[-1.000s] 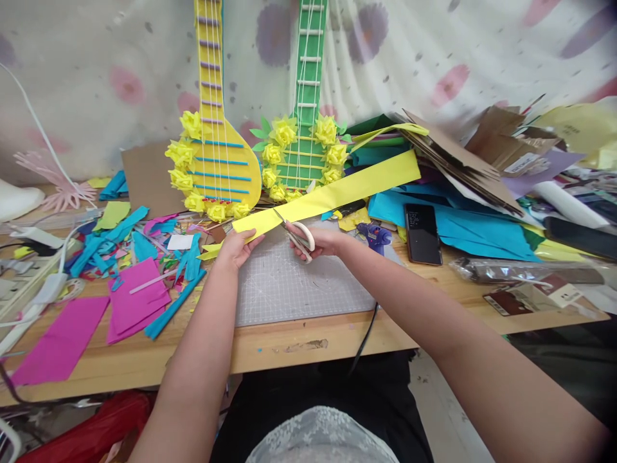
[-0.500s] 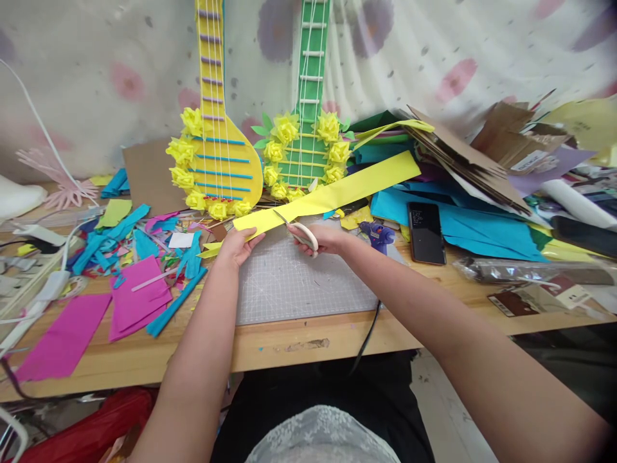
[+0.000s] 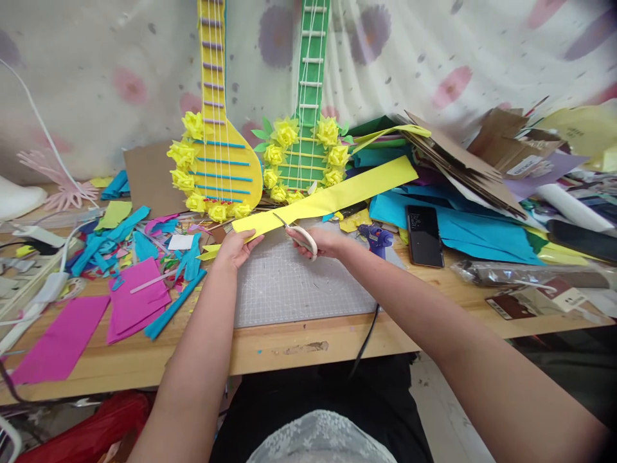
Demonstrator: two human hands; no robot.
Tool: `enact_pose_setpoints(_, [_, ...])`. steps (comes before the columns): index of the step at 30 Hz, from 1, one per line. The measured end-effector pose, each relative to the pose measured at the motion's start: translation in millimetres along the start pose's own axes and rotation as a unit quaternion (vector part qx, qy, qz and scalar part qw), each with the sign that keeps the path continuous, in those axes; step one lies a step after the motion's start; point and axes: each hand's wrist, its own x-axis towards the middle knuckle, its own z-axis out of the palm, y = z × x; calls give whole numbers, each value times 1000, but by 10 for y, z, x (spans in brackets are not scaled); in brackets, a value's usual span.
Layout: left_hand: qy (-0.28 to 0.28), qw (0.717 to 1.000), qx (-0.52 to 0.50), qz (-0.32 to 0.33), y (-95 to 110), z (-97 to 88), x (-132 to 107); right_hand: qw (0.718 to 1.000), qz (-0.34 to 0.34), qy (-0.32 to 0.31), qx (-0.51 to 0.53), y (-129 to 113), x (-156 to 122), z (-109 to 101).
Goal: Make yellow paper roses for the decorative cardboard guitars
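Note:
A long yellow paper strip (image 3: pixel 357 186) slants up to the right above the grey cutting mat (image 3: pixel 284 289). My left hand (image 3: pixel 237 247) is closed on the strip's lower left end, thumb near its edge. White-handled scissors (image 3: pixel 306 241) are in my right hand (image 3: pixel 321 241), their blades at the strip's lower edge, a short way right of my left fingers. Behind the strip stand a yellow paper lute-like instrument (image 3: pixel 226 164) and a green one (image 3: pixel 306 151), both trimmed with yellow paper flowers.
Magenta paper sheets (image 3: pixel 137 296) and blue paper scraps (image 3: pixel 103 241) lie on the left. To the right are a blue glue gun (image 3: pixel 376 238), a black phone (image 3: pixel 424 235), blue paper (image 3: pixel 486 231) and stacked cardboard (image 3: pixel 463 154). A cable (image 3: pixel 365 341) hangs over the table edge.
The view has shifted slightly. Both hands, the scissors and the yellow strip keep nearly the same positions relative to each other.

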Motion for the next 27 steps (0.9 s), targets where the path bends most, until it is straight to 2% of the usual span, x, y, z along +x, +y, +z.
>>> enact_pose_setpoints(3, [5, 1000, -6, -4, 16, 1, -15, 1000, 3, 2, 1, 33, 7, -26])
enact_pose_setpoints(8, [-6, 1000, -10, -6, 61, 4, -52, 993, 27, -106, 33, 103, 90, -119])
enact_pose_setpoints(11, [-8, 1000, -9, -8, 73, 2, -61, 989, 18, -136, 49, 95, 165, -152])
enact_pose_setpoints(15, [-4, 1000, -14, -10, 65, -17, -33, 988, 10, -151, 36, 44, 272, -169])
enact_pose_setpoints(19, [-1, 1000, -18, -6, 55, -47, 5, 987, 30, -157, 26, 2, 344, -173])
enact_pose_setpoints(27, [2, 1000, 2, -1, 102, -87, -12, 987, 30, -154, 20, -59, 247, -143])
